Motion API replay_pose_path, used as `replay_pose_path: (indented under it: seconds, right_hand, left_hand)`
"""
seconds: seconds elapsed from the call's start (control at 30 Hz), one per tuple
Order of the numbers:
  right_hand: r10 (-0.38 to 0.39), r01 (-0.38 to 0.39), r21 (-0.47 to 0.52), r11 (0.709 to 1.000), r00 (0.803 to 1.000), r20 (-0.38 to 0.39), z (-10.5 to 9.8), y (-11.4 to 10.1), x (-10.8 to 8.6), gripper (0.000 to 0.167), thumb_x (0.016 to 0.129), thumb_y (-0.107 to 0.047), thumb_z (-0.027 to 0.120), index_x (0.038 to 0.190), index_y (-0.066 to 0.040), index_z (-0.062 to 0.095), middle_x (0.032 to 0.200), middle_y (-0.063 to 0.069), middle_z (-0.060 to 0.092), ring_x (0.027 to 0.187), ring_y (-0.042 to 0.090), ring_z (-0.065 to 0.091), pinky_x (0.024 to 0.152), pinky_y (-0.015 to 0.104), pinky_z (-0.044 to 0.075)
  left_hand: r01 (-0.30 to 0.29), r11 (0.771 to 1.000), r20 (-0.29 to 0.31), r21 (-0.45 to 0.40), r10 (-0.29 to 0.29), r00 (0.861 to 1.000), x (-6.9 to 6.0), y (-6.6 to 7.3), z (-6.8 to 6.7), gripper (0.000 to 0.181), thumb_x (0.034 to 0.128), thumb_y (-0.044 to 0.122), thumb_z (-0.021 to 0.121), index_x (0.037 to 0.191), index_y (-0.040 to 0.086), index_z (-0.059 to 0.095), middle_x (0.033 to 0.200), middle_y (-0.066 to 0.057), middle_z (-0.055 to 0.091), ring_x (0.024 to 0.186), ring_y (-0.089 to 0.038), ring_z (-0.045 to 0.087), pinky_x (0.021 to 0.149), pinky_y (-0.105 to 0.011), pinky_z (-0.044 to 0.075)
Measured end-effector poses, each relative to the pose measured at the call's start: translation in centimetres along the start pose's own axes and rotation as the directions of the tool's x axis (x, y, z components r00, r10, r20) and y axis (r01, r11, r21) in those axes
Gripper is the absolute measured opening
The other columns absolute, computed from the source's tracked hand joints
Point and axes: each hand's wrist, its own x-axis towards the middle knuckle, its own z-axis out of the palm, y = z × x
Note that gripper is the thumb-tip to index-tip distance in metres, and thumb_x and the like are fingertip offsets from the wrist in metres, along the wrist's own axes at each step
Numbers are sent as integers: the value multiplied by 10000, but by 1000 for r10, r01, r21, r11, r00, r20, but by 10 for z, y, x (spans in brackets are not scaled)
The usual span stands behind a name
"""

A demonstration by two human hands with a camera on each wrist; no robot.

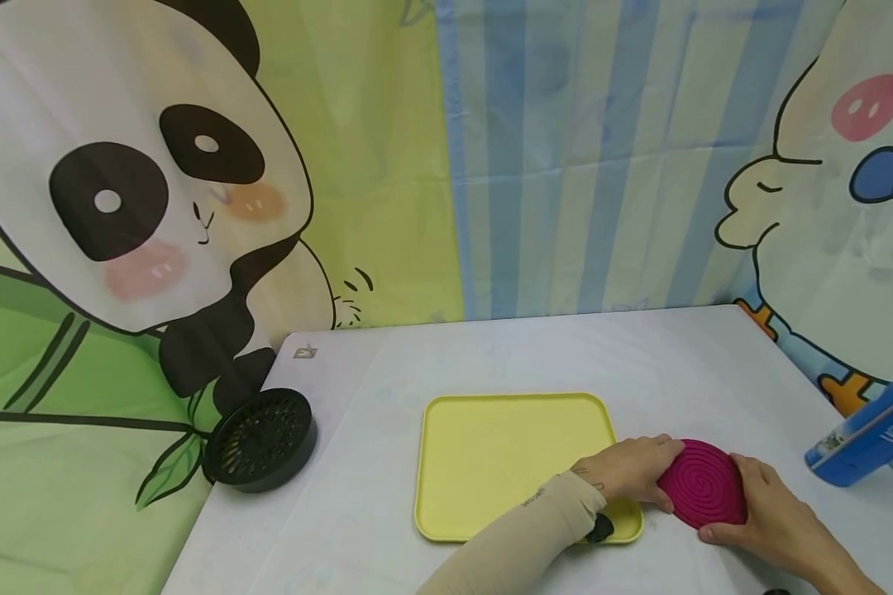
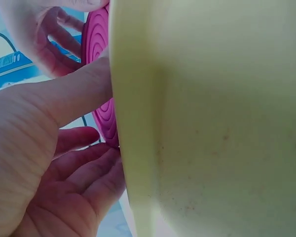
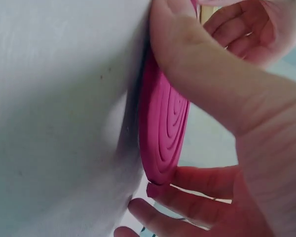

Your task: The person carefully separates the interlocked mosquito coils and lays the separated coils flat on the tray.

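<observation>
Left grip (image 1: 632,468) and right grip (image 1: 780,514) hold opposite edges of the pink spiral disc (image 1: 704,484) between them.

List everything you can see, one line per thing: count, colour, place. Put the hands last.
Round spiral-ridged disc: one, magenta, between both hands, right of the tray.
Rectangular rimmed tray: one, yellow, middle of the table.
Round container with slotted top: one, black, table's left edge.
Oblong printed object: one, blue, table's right side.
Small flat patch: one, grey, table's far left corner.
Table: one, white, beneath these.
Cartoon-printed fabric backdrop: multicoloured, behind and beside the table.
Small dark piece: one, black, by the left wrist.
Sleeve: one, beige, left arm.
Left hand: one, gripping the disc's left edge.
Right hand: one, gripping its right edge.
</observation>
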Motion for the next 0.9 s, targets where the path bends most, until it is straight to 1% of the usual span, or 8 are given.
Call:
replay_pose_path:
  seconds: [0.1,0.2,0.3,0.4,0.57,0.7,0.8,0.9]
  right_hand:
    - [-10,10,2,1000,999,-42,1,0,1,1412,545,-670,887,1392,248,229,1232,513,357,1044,612,483,793,673,530]
    - [-31,33,13,999,996,-82,2,0,1,1393,551,-631,909,1390,253,234,1220,503,370,1044,606,486,807,675,522]
    - [-35,38,29,999,995,-91,3,-1,-1,1386,560,-600,921,1394,259,222,1214,492,369,1050,598,486,823,677,515]
    - [-24,28,41,999,996,-83,4,-3,-1,1386,572,-577,925,1406,259,200,1217,490,353,1063,602,470,839,685,504]
    - [-12,18,67,998,996,-86,3,-7,-3,1387,605,-521,932,1434,260,142,1230,486,325,1088,615,427,866,705,477]
    - [-18,27,84,996,993,-114,2,-9,-4,1381,636,-465,937,1461,249,90,1241,478,313,1096,618,407,878,721,454]
    - [-23,35,88,996,991,-130,-1,-10,-5,1377,648,-449,935,1474,240,75,1249,478,310,1100,622,401,882,727,439]
    - [-19,31,94,995,992,-128,-3,-11,-4,1388,654,-456,929,1488,229,55,1260,484,298,1109,628,389,890,733,425]
  left_hand:
    - [-15,1000,-19,2,15,1000,-1,0,0,738,823,396,837,1448,284,462,1308,194,545,1088,100,522,957,-57,393]
    - [-17,1000,-30,7,17,999,-1,0,0,743,823,394,836,1453,283,457,1305,186,540,1089,100,524,962,-58,396]
    - [-17,1000,-36,15,18,999,0,0,1,737,817,394,841,1442,285,465,1297,184,543,1083,98,527,960,-57,399]
    - [-25,999,-45,25,26,999,-1,-1,2,734,814,396,842,1436,283,470,1288,181,547,1078,94,531,955,-59,402]
    - [-33,999,-73,26,35,997,-2,-2,2,718,823,369,837,1436,282,473,1268,178,555,1057,90,552,933,-60,416]
    - [-19,1000,-94,16,20,995,-3,-2,1,706,851,304,825,1454,297,458,1273,188,556,1057,92,560,926,-57,424]
    - [-2,1000,-98,0,2,995,-3,-3,0,718,867,266,815,1478,307,440,1308,196,552,1102,94,559,947,-59,422]
    - [4,1000,-99,-20,-6,995,-4,-4,-3,734,871,251,812,1494,308,429,1352,199,544,1157,91,553,979,-64,412]
